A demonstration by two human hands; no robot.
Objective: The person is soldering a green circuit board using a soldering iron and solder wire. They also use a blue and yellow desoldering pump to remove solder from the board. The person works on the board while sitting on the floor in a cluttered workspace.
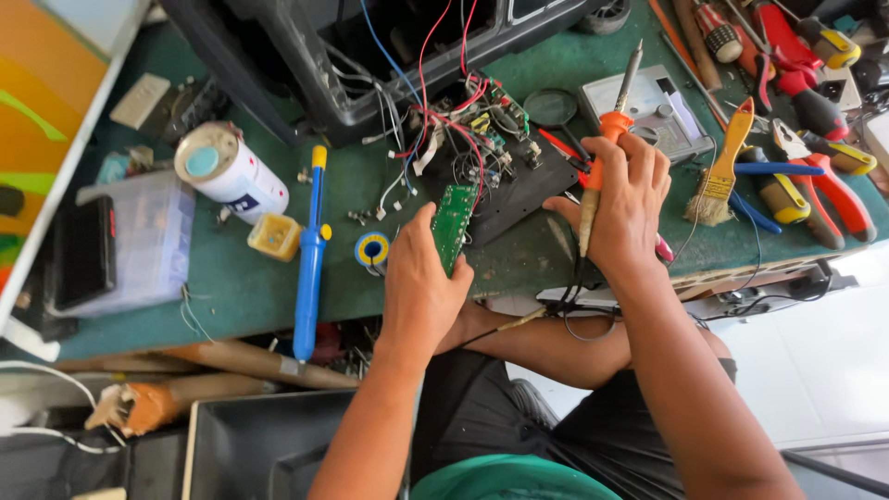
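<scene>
1. Item: white cylindrical container (pixel 231 171) with a pale blue cap, lying on the green bench top (pixel 231 287), well to the left of the green circuit board (pixel 453 222), which I take as my landmark.
2. Item: blue desoldering pump (pixel 310 255), lying lengthwise left of the board, with a small yellow pot (pixel 274 236) just beside it.
3. Item: solder spool (pixel 372 250), yellow and blue, just left of the board.
4. Item: my left hand (pixel 421 287). Fingers closed round the lower end of the board, holding it edge-up over the bench.
5. Item: tangle of red, white and blue wires (pixel 435 120), running from above the board to an open black casing (pixel 361 56).
6. Item: my right hand (pixel 630 208), right of the board. Fingers wrapped tight round a soldering iron (pixel 602 157) with an orange grip; which end carries the tip I cannot tell.
7. Item: paintbrush (pixel 722 167), pliers and cutters (pixel 824 185), far right of the board.
8. Step in hand, as I judge it: soldering work on the board. The next move calls for a steady board and a careful approach of the iron.
</scene>
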